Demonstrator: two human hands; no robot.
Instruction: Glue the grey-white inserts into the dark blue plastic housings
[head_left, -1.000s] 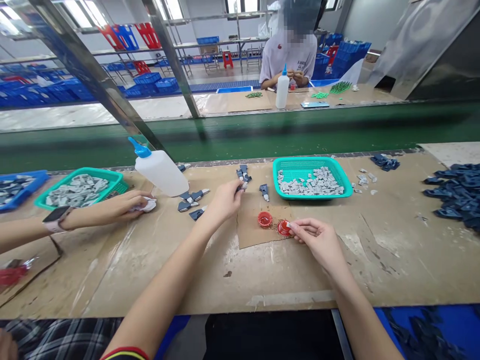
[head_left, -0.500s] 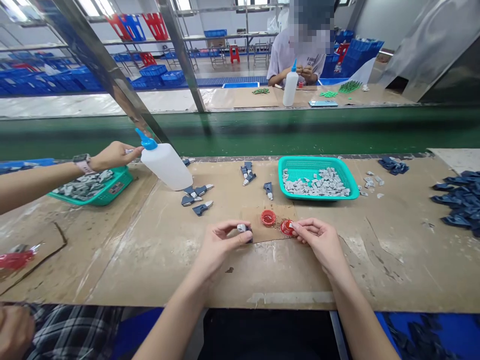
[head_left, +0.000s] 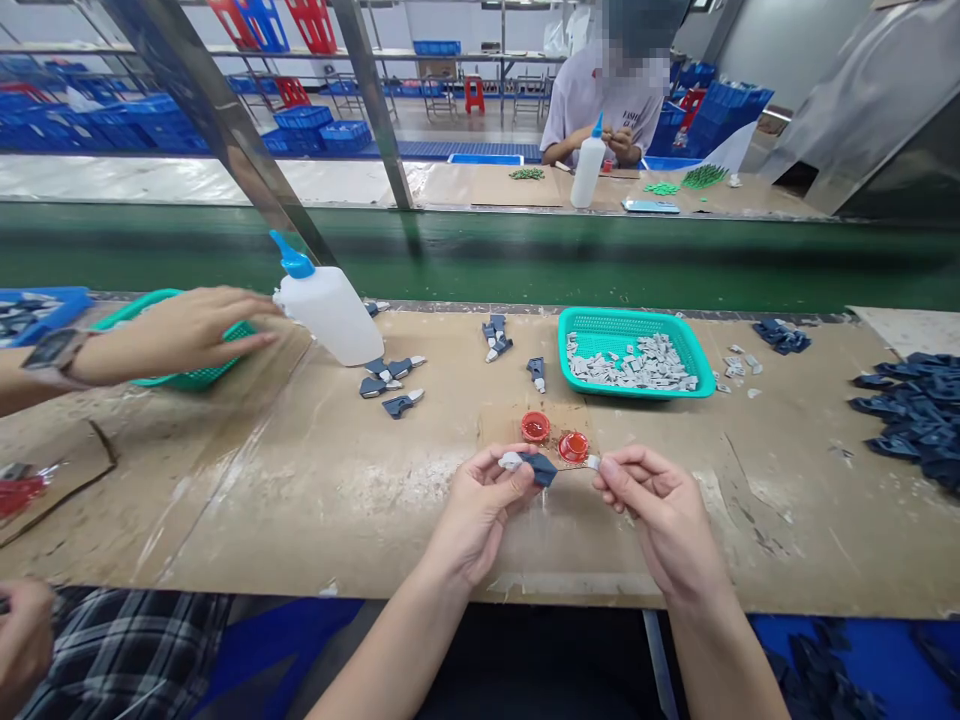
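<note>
- A dark blue part (head_left: 543,470) with a pale grey end is grasped between the thumb and fingers of the left hand (head_left: 480,510), and is held above the brown worktop (head_left: 360,520).
- A small pale chip (head_left: 592,462) is pinched between the thumb and forefinger of the right hand (head_left: 660,500); a gap is left between it and the dark blue part.
- Just beyond the hands, two small red dishes (head_left: 535,428) are set side by side, and the chip is held near the right-hand one.
- Farther back, a green basket (head_left: 637,393) is partly filled with loose pale chips (head_left: 656,362).
- Some loose dark blue parts (head_left: 403,403) are scattered to the left, near a white bottle (head_left: 330,315) with a blue nozzle.
- At the right, a heap of dark blue parts (head_left: 911,420) is piled.
- At the left, a co-worker's hand (head_left: 195,330) is held out beside the white bottle; whether anything is grasped by it cannot be told.
</note>
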